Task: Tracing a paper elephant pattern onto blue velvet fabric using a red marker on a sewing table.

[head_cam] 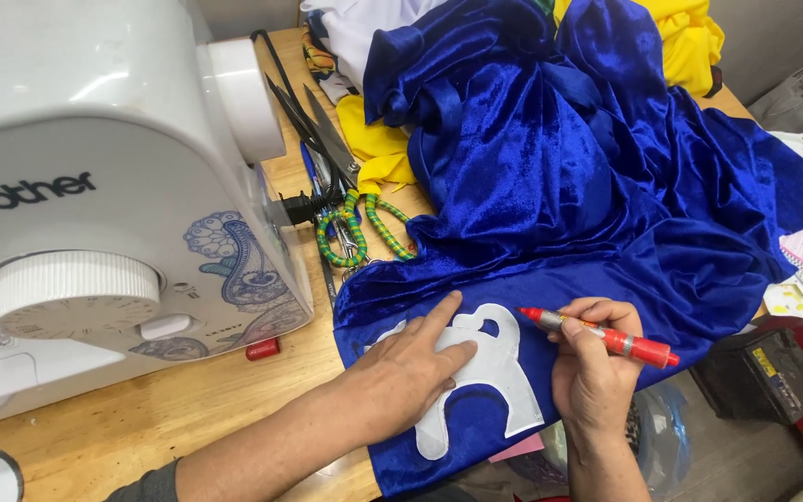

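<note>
One marker (597, 336) — one scissors (341, 191) — two hands (411, 372)

Blue velvet cloth (559, 177), red marker (606, 336)

One head-worn camera looks steeply down, close over the wooden table (188, 409).

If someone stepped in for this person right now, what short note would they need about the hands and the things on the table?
Left hand: flat, pressing the white cut-out template onto the blue velvet fabric.
Right hand: holds the red marker, tip at the template's upper right edge.
Fabric drapes over the wooden table, its front edge hanging off. Scissors lie beside the white sewing machine.
Done: template laid on and held. No drawn outline is visible on the fabric.
Left: judging by this, most of the tracing around the template.
</note>
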